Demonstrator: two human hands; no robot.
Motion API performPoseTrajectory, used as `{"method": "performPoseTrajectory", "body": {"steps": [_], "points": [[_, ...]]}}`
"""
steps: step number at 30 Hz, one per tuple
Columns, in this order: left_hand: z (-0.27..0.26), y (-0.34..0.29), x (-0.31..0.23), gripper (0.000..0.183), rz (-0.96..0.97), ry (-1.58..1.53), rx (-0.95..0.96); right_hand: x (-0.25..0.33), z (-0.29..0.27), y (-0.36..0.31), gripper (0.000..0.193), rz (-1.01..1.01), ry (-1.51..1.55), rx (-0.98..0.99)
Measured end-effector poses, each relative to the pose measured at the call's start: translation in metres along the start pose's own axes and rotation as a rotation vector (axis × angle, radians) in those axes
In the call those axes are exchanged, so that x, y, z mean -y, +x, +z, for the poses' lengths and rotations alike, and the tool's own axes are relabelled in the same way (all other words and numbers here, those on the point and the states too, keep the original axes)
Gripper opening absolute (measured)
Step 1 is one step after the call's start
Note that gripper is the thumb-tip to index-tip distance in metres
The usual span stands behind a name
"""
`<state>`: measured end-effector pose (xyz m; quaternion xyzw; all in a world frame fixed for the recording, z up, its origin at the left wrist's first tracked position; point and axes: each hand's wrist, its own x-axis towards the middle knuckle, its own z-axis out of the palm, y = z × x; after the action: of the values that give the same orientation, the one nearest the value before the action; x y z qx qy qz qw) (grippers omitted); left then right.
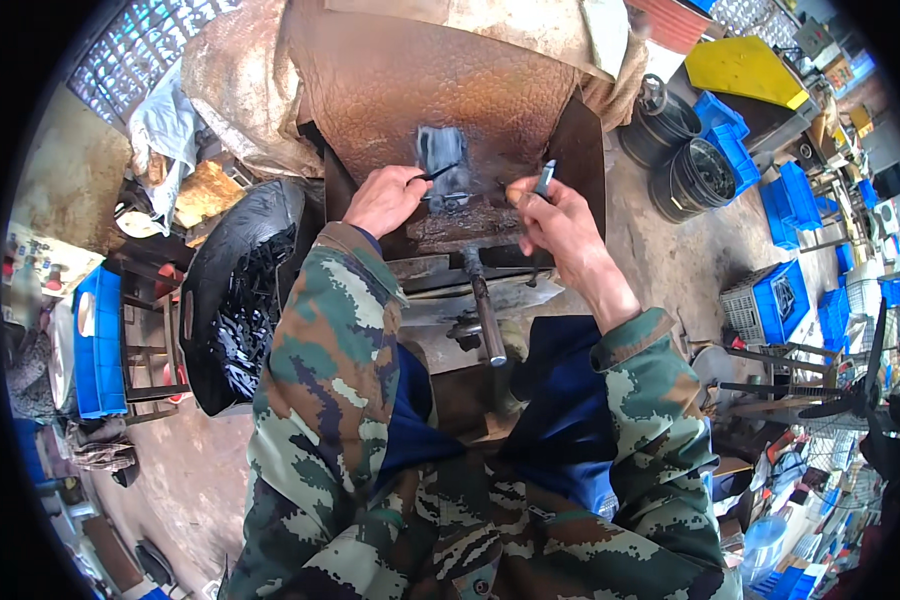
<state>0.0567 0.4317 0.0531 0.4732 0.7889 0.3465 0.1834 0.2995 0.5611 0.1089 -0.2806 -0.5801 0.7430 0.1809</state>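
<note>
My left hand [382, 202] is closed on a thin dark strip [440, 173], whose free end points right across a pale, blurred patch [442, 148] in the brown machine housing. My right hand [562, 222] stands to the right of that patch, with thumb and fingers pinched on a small blue-grey metal piece [545, 178] that points upward. Between and below the hands lies a crusted, dark rest bar [465, 228]. From it a round metal rod [485, 312] runs down toward my knees.
Left of the housing stands a black tub [205, 300] with many dark metal strips [250, 335]. Beyond it is a blue crate [100, 340]. Black buckets [692, 180] and a blue-and-white crate [768, 302] sit on the floor at right. Sacking [235, 80] covers the housing's far side.
</note>
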Motion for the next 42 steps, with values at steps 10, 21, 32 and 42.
{"method": "performPoseTrajectory", "body": {"steps": [10, 21, 32, 42], "points": [[-0.003, -0.017, 0.02, 0.036, -0.255, 0.091, -0.048, -0.043, 0.001, -0.064, 0.038, -0.676, -1.059, 0.464], [0.003, -0.018, 0.01, 0.034, -0.286, -0.059, -0.432, -0.035, 0.023, -0.062, 0.051, -0.675, -0.992, 0.451], [-0.008, -0.016, -0.024, 0.023, -0.077, -0.281, -0.66, 0.006, 0.068, 0.054, 0.026, -0.449, -0.407, -0.179], [-0.01, -0.013, -0.031, 0.024, -0.133, -0.295, -0.586, 0.02, 0.073, 0.137, 0.029, -0.406, -0.406, -0.247]]}}
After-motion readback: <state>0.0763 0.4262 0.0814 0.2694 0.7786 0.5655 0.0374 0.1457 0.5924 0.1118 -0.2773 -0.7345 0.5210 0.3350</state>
